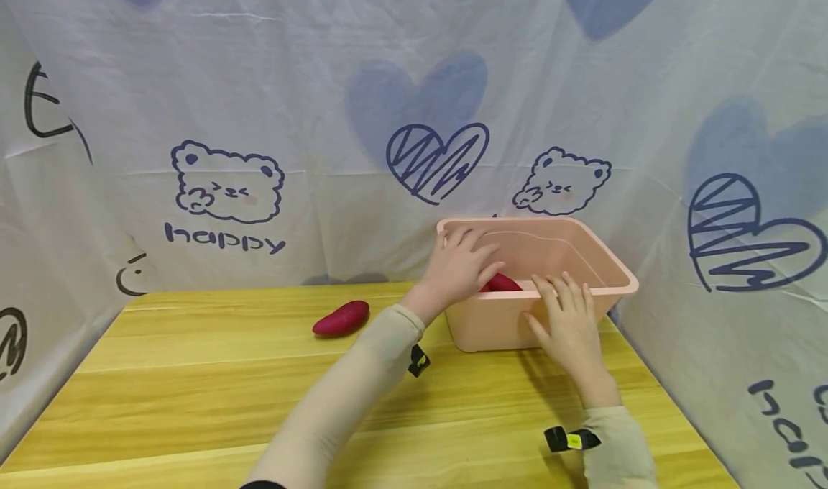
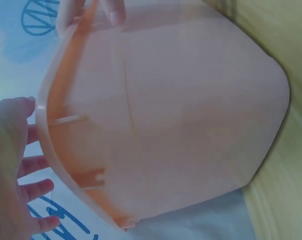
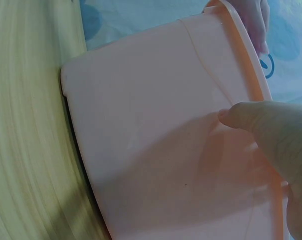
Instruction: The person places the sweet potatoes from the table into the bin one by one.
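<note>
A pink plastic basin (image 1: 504, 323) stands upright on the table. Over its left end is my left hand (image 1: 456, 266), fingers spread across the opening and holding nothing. At the near rim, the right hand (image 1: 572, 331) has its fingers reaching over the edge and its thumb outside; the right wrist view shows that thumb (image 3: 236, 116) against or very close to the outer wall. Inside the basin lies a dark red sweet potato (image 1: 503, 282), partly hidden by the near wall and left hand. Another sweet potato (image 1: 341, 319) rests on the table, left of the basin.
The yellow wood-grain table (image 1: 194, 374) ends at a white curtain (image 1: 310, 115) printed with hearts and bears. More of this cloth hangs close along the basin's right side. Each wrist carries a small black device (image 1: 572, 440).
</note>
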Demonstrator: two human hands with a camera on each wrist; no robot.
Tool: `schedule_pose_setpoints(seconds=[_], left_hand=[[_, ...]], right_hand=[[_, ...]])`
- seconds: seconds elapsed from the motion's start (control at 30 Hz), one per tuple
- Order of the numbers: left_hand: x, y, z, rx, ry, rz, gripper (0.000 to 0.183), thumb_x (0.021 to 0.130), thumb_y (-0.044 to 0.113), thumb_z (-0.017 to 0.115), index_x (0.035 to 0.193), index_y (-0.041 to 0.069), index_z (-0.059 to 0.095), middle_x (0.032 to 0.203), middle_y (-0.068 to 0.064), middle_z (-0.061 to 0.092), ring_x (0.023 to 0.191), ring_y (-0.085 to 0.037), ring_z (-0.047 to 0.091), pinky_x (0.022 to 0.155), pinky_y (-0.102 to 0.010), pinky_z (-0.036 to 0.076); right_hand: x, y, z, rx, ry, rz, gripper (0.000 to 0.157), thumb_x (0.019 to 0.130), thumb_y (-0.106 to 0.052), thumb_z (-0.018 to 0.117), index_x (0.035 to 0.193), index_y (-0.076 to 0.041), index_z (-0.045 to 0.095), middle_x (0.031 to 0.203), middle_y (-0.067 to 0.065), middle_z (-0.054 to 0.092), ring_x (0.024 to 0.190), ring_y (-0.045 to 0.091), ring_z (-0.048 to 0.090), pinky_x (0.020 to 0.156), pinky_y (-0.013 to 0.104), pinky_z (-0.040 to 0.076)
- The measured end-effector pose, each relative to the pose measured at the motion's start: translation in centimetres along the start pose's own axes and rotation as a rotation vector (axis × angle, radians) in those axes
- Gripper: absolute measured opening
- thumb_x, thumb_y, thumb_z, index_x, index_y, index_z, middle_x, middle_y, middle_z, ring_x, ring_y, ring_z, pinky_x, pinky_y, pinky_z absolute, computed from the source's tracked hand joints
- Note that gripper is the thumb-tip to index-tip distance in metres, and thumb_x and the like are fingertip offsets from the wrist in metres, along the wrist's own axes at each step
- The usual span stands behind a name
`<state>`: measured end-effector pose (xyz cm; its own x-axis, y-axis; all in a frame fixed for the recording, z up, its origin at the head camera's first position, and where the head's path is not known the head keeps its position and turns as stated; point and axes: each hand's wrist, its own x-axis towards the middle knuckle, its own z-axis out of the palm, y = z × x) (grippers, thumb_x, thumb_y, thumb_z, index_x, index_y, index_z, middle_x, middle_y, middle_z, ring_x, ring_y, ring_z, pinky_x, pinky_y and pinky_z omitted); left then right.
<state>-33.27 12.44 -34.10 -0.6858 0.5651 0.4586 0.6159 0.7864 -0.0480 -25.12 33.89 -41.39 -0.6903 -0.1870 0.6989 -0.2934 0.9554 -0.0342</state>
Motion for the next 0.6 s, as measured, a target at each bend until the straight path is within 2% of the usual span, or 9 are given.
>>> schedule_pose_setpoints(seconds=[0.17,0.37,0.6], left_hand=[[-1.2,-0.2,-0.3,-0.049,0.002,0.001,0.048,0.101,0.055,0.034,0.14,0.033,0.051,0.155,0.001,0.039,0.142,-0.026,0.035,0.114,-0.058,0.028],[-2.6,-0.7,-0.3,-0.08,0.045,0.011,0.048,0.101,0.054,0.038,0.141,0.03,0.051,0.155,-0.002,0.039,0.141,-0.027,0.037,0.113,-0.057,0.03],[-4.3,-1.0,-0.6,-0.074,0.051,-0.003,0.048,0.1,0.056,0.039,0.141,0.034,0.05,0.154,0.0,0.04,0.141,-0.026,0.036,0.114,-0.058,0.028]], right_hand=[[0.0,0.0,-0.1,0.001,-0.005,0.003,0.063,0.081,-0.026,0.075,0.137,-0.01,0.05,0.131,0.023,0.052,0.134,0.045,0.038,0.113,0.064,0.02],[0.1,-0.2,-0.1,0.003,-0.002,0.008,0.064,0.08,-0.024,0.076,0.136,-0.009,0.051,0.13,0.024,0.053,0.134,0.045,0.038,0.112,0.064,0.021],[0.1,-0.2,-0.1,0.003,-0.024,0.021,0.064,0.081,-0.025,0.074,0.138,-0.011,0.049,0.132,0.023,0.051,0.135,0.044,0.036,0.114,0.063,0.019]])
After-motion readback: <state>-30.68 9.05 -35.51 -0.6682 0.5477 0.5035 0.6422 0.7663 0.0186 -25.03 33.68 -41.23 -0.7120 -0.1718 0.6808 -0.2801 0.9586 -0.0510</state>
